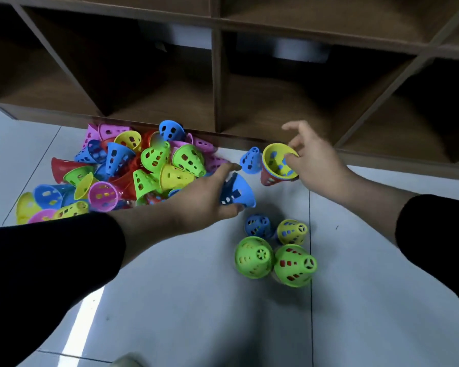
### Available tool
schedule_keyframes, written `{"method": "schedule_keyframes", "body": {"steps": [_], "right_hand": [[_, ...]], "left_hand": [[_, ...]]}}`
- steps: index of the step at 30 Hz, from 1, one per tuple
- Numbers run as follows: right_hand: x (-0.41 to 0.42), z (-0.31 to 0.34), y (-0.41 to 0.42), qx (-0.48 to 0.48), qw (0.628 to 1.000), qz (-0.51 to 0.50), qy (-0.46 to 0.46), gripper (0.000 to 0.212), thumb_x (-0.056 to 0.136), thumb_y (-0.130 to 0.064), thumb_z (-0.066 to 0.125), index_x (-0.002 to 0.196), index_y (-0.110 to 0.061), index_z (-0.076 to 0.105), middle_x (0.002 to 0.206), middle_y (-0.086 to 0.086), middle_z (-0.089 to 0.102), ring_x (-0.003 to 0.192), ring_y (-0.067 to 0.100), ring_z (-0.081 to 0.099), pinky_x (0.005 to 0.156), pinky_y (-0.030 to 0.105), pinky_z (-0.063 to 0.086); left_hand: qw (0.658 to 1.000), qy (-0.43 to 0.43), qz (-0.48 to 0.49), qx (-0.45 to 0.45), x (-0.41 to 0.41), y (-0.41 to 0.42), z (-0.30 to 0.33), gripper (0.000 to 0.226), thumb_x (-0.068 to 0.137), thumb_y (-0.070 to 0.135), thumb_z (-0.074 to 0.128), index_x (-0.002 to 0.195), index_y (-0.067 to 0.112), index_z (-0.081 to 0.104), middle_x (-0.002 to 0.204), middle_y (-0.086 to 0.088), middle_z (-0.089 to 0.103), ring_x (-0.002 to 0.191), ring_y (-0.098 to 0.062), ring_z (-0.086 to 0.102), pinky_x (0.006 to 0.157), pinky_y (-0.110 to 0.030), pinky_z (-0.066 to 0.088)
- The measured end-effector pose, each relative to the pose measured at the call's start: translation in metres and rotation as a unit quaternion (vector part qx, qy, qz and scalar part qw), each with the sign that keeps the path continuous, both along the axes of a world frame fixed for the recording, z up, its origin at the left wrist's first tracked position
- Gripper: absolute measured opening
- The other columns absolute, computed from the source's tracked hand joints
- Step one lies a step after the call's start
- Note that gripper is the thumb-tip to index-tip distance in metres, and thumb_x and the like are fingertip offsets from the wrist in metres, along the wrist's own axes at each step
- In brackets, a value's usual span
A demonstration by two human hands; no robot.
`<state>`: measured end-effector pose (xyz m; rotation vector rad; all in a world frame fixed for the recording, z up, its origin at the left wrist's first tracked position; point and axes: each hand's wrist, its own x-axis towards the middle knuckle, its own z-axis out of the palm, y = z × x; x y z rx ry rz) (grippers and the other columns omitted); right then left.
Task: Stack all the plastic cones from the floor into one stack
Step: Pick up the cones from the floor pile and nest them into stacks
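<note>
1. Shelf (215, 75) backs the floor (196, 287).
2. Loose pile (133, 168) lies left, unstacked: gathering step, early.
3. Four short stacks (276, 250) stand nearby.
4. Right hand (316, 157) pinches the yellow-in-red stack (276, 165).
5. Left hand (210, 200) grips a blue cone (236, 192); next, nest it into that stack, rims aligned.

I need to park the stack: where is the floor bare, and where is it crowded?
Bare floor lies in front of the four standing cones, between the two arms. More lies right of the right hand, along the shelf. It is crowded at the loose pile left of the left hand.
</note>
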<state>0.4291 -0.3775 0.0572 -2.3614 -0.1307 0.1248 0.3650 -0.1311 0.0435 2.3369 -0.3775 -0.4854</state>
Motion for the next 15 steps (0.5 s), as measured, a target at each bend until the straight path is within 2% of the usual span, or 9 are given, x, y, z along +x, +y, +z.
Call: {"method": "schedule_keyframes", "body": {"steps": [1, 2, 4, 5, 7, 10, 12, 15], "right_hand": [[-0.010, 0.005, -0.011, -0.020, 1.000, 0.013, 0.020, 0.042, 0.088, -0.006, 0.059, 0.122, -0.029, 0.056, 0.089, -0.007, 0.057, 0.064, -0.001, 0.059, 0.045, 0.007, 0.041], [-0.019, 0.009, -0.022, -0.028, 0.999, 0.014, 0.042, 0.034, 0.088, -0.006, 0.057, 0.116, -0.026, 0.060, 0.088, -0.006, 0.059, 0.064, 0.002, 0.063, 0.046, 0.008, 0.043], [-0.037, 0.013, -0.041, 0.008, 0.995, -0.023, 0.098, 0.018, 0.089, -0.007, 0.058, 0.101, -0.018, 0.066, 0.079, -0.004, 0.062, 0.060, 0.013, 0.069, 0.046, 0.017, 0.051], [-0.044, 0.013, -0.050, 0.024, 0.991, -0.045, 0.120, 0.013, 0.089, -0.008, 0.060, 0.096, -0.017, 0.066, 0.076, -0.002, 0.062, 0.058, 0.016, 0.070, 0.046, 0.023, 0.054], [-0.057, 0.009, -0.061, 0.023, 0.987, -0.069, 0.141, 0.008, 0.088, -0.012, 0.062, 0.090, -0.020, 0.063, 0.076, 0.003, 0.063, 0.055, 0.021, 0.070, 0.048, 0.032, 0.058], [-0.069, -0.003, -0.073, 0.014, 0.988, -0.099, 0.118, 0.009, 0.088, -0.017, 0.063, 0.089, -0.023, 0.058, 0.079, 0.002, 0.063, 0.054, 0.021, 0.067, 0.054, 0.047, 0.060], [-0.075, -0.011, -0.075, 0.012, 0.990, -0.114, 0.080, 0.013, 0.087, -0.017, 0.063, 0.086, -0.027, 0.055, 0.076, -0.002, 0.061, 0.054, 0.023, 0.065, 0.048, 0.044, 0.057], [-0.081, -0.023, -0.078, 0.014, 0.991, -0.118, 0.054, 0.017, 0.088, -0.017, 0.065, 0.083, -0.027, 0.053, 0.082, 0.002, 0.058, 0.058, 0.026, 0.067, 0.036, 0.021, 0.043]], "left_hand": [[1.000, 0.007, -0.014, 0.019, -0.001, -0.003, -0.001, 0.069, 0.087, 0.047, 0.070, 0.142, 0.032, 0.030, 0.110, 0.001, 0.061, 0.089, -0.012, 0.060, 0.078, -0.029, 0.051], [0.999, 0.011, -0.029, 0.042, -0.001, -0.007, -0.002, 0.070, 0.088, 0.049, 0.068, 0.144, 0.031, 0.030, 0.110, 0.001, 0.061, 0.085, -0.009, 0.058, 0.073, -0.026, 0.050], [0.991, 0.014, -0.077, 0.106, -0.001, -0.015, -0.002, 0.072, 0.089, 0.052, 0.066, 0.149, 0.031, 0.032, 0.110, 0.001, 0.061, 0.079, -0.007, 0.053, 0.062, -0.013, 0.038], [0.986, 0.010, -0.102, 0.133, 0.000, -0.020, -0.002, 0.072, 0.089, 0.052, 0.064, 0.150, 0.030, 0.033, 0.115, 0.001, 0.061, 0.083, -0.010, 0.052, 0.061, -0.011, 0.034], [0.977, -0.007, -0.139, 0.160, 0.001, -0.029, -0.004, 0.072, 0.089, 0.049, 0.064, 0.152, 0.028, 0.035, 0.126, 0.000, 0.060, 0.097, -0.016, 0.055, 0.069, -0.019, 0.038], [0.960, -0.041, -0.183, 0.208, 0.001, -0.045, -0.010, 0.070, 0.087, 0.045, 0.065, 0.150, 0.030, 0.038, 0.118, -0.002, 0.055, 0.099, -0.019, 0.056, 0.077, -0.028, 0.043], [0.948, -0.042, -0.200, 0.245, 0.004, -0.055, -0.013, 0.060, 0.086, 0.042, 0.066, 0.142, 0.030, 0.048, 0.112, -0.002, 0.053, 0.097, -0.021, 0.056, 0.081, -0.034, 0.050], [0.934, -0.025, -0.216, 0.282, 0.011, -0.066, -0.020, 0.045, 0.088, 0.040, 0.066, 0.129, 0.025, 0.059, 0.111, -0.002, 0.052, 0.099, -0.022, 0.056, 0.086, -0.039, 0.051]]}}
